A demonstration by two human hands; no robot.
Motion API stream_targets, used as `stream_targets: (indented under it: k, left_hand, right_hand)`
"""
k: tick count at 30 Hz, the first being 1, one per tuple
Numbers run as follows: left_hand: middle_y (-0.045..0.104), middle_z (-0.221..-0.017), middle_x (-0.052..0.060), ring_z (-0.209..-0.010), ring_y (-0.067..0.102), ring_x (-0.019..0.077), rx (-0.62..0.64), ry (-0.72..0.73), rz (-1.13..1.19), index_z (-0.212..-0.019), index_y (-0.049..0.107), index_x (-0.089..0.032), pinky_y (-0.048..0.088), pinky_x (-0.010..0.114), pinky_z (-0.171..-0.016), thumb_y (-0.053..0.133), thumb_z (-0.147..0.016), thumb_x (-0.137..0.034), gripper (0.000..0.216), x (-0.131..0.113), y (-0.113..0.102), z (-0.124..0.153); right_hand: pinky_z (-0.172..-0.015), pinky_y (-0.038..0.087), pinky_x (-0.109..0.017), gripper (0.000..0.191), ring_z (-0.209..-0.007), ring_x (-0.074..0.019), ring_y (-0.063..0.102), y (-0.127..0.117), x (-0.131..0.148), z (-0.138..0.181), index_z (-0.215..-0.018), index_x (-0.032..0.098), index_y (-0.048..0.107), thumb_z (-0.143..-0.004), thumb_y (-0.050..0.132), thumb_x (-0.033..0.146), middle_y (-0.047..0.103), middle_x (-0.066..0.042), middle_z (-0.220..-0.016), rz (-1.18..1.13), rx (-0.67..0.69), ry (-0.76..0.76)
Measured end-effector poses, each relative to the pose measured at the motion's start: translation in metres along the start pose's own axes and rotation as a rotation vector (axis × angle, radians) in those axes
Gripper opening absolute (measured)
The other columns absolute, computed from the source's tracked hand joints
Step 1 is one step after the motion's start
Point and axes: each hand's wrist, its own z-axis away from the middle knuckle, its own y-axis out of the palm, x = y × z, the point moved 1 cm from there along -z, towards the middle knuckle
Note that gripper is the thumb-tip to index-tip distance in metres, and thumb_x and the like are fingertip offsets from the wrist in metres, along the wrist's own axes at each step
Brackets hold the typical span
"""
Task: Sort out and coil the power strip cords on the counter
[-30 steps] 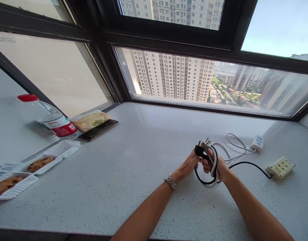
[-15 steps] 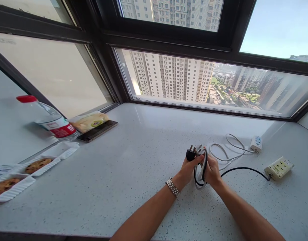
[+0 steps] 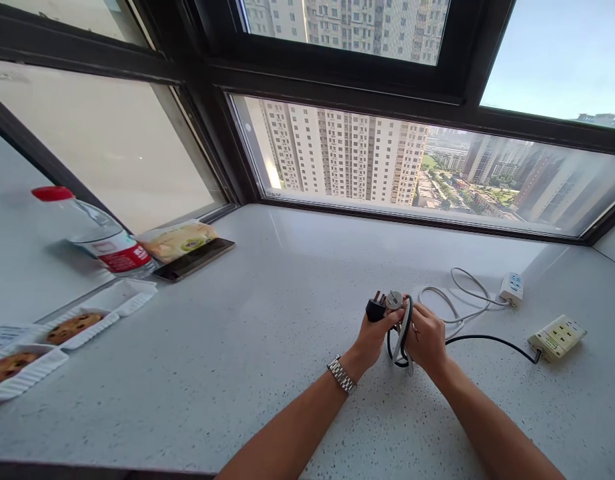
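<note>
My left hand (image 3: pixel 375 335) is closed around a black three-pin plug (image 3: pixel 375 310) and a grey-white plug (image 3: pixel 394 300), whose pins point up and away. Just right of it, my right hand (image 3: pixel 426 335) is closed on the looped black and white cables (image 3: pixel 403 340) that hang between both hands. The black cable (image 3: pixel 487 337) runs out to a cream extension socket (image 3: pixel 557 338) on the right. A white cable (image 3: pixel 447 303) curls across the counter to a smaller white extension socket (image 3: pixel 512 289). The fingertips of my right hand are partly hidden by the cables.
On the speckled white counter (image 3: pixel 237 373), a bottle with a red cap (image 3: pixel 107 240) leans at the left. Beside it are a phone (image 3: pixel 195 260), a yellow packet (image 3: pixel 180 240) and a white tray (image 3: pixel 130 297) with cookies. Dark-framed windows (image 3: pixel 337 87) stand behind.
The grey-white plug has turned, so its face shows more now. Both hands have shifted slightly, with the left a little further left and the right a little right.
</note>
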Motion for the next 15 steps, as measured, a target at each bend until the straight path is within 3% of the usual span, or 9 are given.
stream_targets:
  k: [4, 7, 9, 11, 15]
  left_hand:
    - [0.072, -0.094, 0.008, -0.101, 0.062, 0.0233, -0.071, 0.029, 0.051, -0.089, 0.074, -0.016, 0.043, 0.034, -0.095, 0.084, -0.057, -0.03, 0.036, 0.005, -0.001, -0.003]
    - [0.071, -0.089, 0.006, -0.097, 0.062, 0.0223, -0.111, 0.04, 0.031, -0.085, 0.074, -0.017, 0.046, 0.034, -0.09, 0.084, -0.057, -0.031, 0.033, 0.002, -0.002, -0.004]
    - [0.07, -0.089, 0.006, -0.096, 0.061, 0.0231, -0.045, -0.02, -0.009, -0.085, 0.073, -0.017, 0.047, 0.034, -0.084, 0.084, -0.057, -0.032, 0.034, -0.002, -0.003, -0.003]
    - [0.069, -0.091, 0.007, -0.096, 0.06, 0.0228, 0.054, -0.07, -0.035, -0.09, 0.072, -0.016, 0.047, 0.033, -0.083, 0.083, -0.059, -0.032, 0.037, -0.005, -0.004, -0.002]
    - [0.066, -0.084, 0.004, -0.085, 0.058, 0.0166, 0.15, -0.057, -0.03, -0.087, 0.07, -0.016, 0.046, 0.028, -0.081, 0.082, -0.061, -0.033, 0.033, -0.005, -0.002, 0.0]
  right_hand:
    - [-0.06, 0.039, -0.026, 0.041, -0.061, -0.0149, 0.05, 0.006, -0.004, 0.001, -0.063, 0.018, 0.059, -0.093, 0.033, 0.031, 0.054, -0.004, -0.064, -0.142, 0.082, 0.007]
    - [-0.064, 0.042, -0.027, 0.035, -0.068, -0.0158, 0.052, 0.008, -0.009, 0.003, -0.073, 0.018, 0.061, -0.093, 0.037, 0.035, 0.056, -0.005, -0.073, -0.27, -0.059, 0.096]
    - [-0.07, 0.045, -0.029, 0.029, -0.081, -0.0172, 0.055, 0.007, -0.013, 0.003, -0.098, 0.019, 0.061, -0.092, 0.039, 0.038, 0.058, -0.007, -0.095, -0.367, -0.161, 0.155]
    - [-0.075, 0.047, -0.032, 0.036, -0.09, -0.0186, 0.054, 0.005, -0.014, 0.002, -0.116, 0.02, 0.054, -0.091, 0.04, 0.042, 0.055, -0.01, -0.11, -0.417, -0.162, 0.155]
    - [-0.086, 0.043, -0.038, 0.036, -0.102, -0.0238, 0.052, 0.0, -0.014, 0.0, -0.11, 0.02, 0.059, -0.09, 0.042, 0.046, 0.058, -0.011, -0.11, -0.308, -0.066, 0.007]
